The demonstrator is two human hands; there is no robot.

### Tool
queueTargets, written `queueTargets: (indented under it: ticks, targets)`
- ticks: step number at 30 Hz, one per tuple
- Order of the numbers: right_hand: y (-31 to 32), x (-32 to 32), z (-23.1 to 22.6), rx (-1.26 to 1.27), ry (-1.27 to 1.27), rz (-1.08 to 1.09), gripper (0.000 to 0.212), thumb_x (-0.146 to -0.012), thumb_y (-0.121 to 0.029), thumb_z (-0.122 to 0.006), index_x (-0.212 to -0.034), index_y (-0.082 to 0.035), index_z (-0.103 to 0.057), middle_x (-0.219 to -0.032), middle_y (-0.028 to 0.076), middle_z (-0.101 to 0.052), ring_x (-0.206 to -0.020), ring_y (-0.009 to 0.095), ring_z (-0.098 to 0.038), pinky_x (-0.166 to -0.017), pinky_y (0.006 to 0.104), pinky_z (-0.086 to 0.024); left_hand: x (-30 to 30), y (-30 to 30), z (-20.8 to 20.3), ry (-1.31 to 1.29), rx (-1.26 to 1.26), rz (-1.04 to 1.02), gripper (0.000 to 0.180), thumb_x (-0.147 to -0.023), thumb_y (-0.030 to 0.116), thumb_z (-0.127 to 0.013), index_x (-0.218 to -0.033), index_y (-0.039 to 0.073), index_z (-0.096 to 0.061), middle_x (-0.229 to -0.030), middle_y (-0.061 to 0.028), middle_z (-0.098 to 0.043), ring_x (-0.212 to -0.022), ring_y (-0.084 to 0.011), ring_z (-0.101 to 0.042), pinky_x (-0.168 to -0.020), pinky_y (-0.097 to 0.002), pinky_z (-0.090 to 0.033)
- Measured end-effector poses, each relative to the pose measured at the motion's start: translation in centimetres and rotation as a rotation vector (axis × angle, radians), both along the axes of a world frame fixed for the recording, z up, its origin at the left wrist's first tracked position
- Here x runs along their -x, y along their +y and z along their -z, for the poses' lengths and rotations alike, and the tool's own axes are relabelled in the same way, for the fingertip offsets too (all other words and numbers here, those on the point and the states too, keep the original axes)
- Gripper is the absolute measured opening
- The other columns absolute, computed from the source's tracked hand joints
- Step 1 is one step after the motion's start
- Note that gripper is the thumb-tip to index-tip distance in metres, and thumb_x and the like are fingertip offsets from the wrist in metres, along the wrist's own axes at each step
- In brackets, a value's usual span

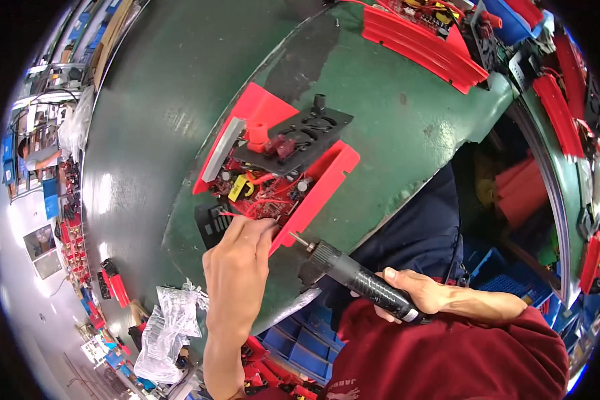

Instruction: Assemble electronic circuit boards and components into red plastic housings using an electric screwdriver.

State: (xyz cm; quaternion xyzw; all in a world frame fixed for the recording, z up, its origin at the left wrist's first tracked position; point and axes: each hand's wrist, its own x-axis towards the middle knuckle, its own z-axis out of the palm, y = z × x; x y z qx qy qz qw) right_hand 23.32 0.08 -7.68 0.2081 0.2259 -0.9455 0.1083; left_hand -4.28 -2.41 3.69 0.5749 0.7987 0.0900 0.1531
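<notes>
A red open housing (326,190) with a circuit board inside lies on the green bench. Across it leans a black end panel (300,140) with two round fan grilles. Wires and a yellow-wrapped component (238,188) show on the board. My left hand (240,253) is at the housing's near end, fingers bent and pressed on it; what the fingertips pinch is hidden. In my right hand (410,293) is a black electric screwdriver (353,273). Its bit points at the near corner of the red wall; whether it touches a screw cannot be seen.
Another red housing with a board (423,43) stands at the bench's far right. A crumpled clear plastic bag (170,333) lies at lower left. Blue bins (306,350) sit below the bench edge. More red parts (560,113) line a surface on the right.
</notes>
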Motion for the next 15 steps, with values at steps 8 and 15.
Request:
queueTargets:
  ticks: [8,15]
  targets:
    - [0.7,0.6,-0.9,0.014,0.003,0.003,0.067,-0.107,-0.057,-0.02,-0.141,-0.008,-0.051,-0.077,0.004,-0.062,-0.063,0.011,-0.055,-0.057,0.0257,-0.045,0.6,0.2,-0.5,-0.048,0.001,-0.02,0.012,-0.09,0.003,-0.066,-0.1,-0.001,-0.072,-0.092,-0.0143,-0.069,-0.073,-0.0307,-0.067,-0.067,-0.0352,-0.053]
    - [0.4,1.0,-1.5,0.001,-0.012,0.006,0.08,-0.104,-0.064,-0.018,-0.142,0.0,-0.048,-0.073,0.007,-0.061,-0.058,0.012,-0.054,-0.054,0.026,-0.044,0.8,-0.4,0.0,-0.032,-0.049,-0.02,0.011,-0.092,0.007,-0.065,-0.098,-0.001,-0.069,-0.094,-0.0133,-0.067,-0.075,-0.0348,-0.067,-0.066,-0.0403,-0.053]
